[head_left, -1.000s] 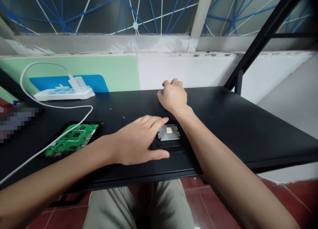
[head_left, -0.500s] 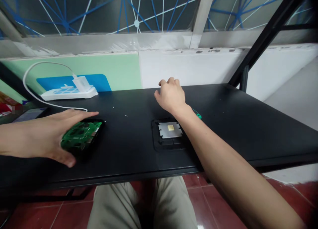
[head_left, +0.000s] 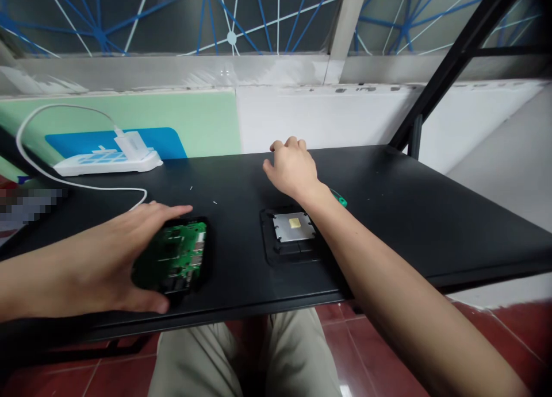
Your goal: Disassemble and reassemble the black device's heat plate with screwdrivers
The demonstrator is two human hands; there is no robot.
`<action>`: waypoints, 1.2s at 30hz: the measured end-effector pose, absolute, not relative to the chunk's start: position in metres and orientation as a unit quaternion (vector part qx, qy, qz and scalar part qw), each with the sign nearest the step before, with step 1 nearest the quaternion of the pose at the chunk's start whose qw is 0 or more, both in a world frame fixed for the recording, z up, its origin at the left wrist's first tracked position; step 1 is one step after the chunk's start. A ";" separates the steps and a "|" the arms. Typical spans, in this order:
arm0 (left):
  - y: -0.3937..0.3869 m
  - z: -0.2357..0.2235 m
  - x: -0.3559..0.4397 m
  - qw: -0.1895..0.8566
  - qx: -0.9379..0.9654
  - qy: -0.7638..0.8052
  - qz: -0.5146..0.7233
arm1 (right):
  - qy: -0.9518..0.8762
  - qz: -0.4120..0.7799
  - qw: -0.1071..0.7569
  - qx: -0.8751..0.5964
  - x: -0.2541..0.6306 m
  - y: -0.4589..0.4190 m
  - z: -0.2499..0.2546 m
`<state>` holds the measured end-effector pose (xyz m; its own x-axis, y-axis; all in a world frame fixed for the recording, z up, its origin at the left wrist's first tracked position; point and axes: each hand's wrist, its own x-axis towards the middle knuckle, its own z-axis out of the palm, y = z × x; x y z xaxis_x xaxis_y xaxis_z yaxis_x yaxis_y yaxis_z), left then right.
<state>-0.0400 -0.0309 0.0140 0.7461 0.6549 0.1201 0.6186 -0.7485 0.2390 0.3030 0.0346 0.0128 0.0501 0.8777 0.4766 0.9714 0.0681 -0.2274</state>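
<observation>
My left hand (head_left: pixel 103 262) spans a black case with a green circuit board (head_left: pixel 190 250) in it, thumb at the near side and fingers at the far side. Metal connectors line the board's right edge. My right hand (head_left: pixel 293 164) is over the far middle of the table, its fingers loosely bent and apart, with nothing seen in them. Below that wrist lies a black cover (head_left: pixel 269 250) bearing a silver metal plate (head_left: pixel 282 227) with a yellowish square pad (head_left: pixel 295 223). My forearm hides the cover's right side. A green object (head_left: pixel 340 200), partly hidden, lies beside the right wrist.
A white power strip (head_left: pixel 107 162) with a plugged-in charger (head_left: pixel 133 145) stands at the back left. Its white cable (head_left: pixel 86 185) loops toward my left hand. Small white bits (head_left: pixel 215 202) lie on the black table (head_left: pixel 422 213). A black slanted frame bar (head_left: pixel 440 84) rises at the right.
My left hand has moved right and nearer to me, and the case with the circuit board has moved along with it. My right hand has stayed almost in place. The view has shifted slightly.
</observation>
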 end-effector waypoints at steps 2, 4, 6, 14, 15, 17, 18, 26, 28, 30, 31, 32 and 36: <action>-0.034 0.015 -0.013 0.068 0.929 0.361 0.051 | -0.685 -0.090 0.256 -0.676 0.303 0.034 0.013; -0.034 0.017 0.013 0.060 0.933 0.352 0.045 | -0.686 -0.090 0.253 -0.676 0.303 0.034 0.014; -0.031 0.018 0.033 0.061 0.936 0.344 0.037 | -0.687 -0.093 0.251 -0.676 0.303 0.034 0.014; -0.015 0.027 0.041 0.124 0.926 0.357 0.016 | -0.694 -0.107 0.235 -0.673 0.302 0.033 0.015; -0.013 0.027 0.036 0.131 0.923 0.361 0.014 | -0.696 -0.108 0.232 -0.671 0.302 0.032 0.015; -0.010 0.027 0.027 0.137 0.923 0.360 0.007 | -0.702 -0.112 0.228 -0.665 0.300 0.030 0.017; -0.009 0.026 0.024 0.137 0.924 0.357 0.004 | -0.707 -0.114 0.227 -0.660 0.298 0.029 0.017; -0.015 0.028 0.031 0.144 0.929 0.340 0.017 | -0.816 -0.063 0.224 -0.529 0.293 0.012 0.029; -0.016 0.028 0.032 0.142 0.929 0.340 0.028 | -0.859 0.004 0.178 -0.479 0.299 0.005 0.030; -0.016 0.028 0.033 0.145 0.928 0.342 0.033 | -0.870 0.063 0.149 -0.467 0.307 -0.001 0.028; -0.016 0.027 0.032 0.147 0.928 0.341 0.035 | -0.872 0.094 0.131 -0.463 0.311 -0.004 0.027; -0.016 0.026 0.032 0.150 0.928 0.339 0.037 | -0.870 0.120 0.113 -0.465 0.313 -0.007 0.027; -0.013 0.021 0.030 0.157 0.929 0.329 0.059 | -0.846 0.179 0.087 -0.494 0.315 -0.020 0.029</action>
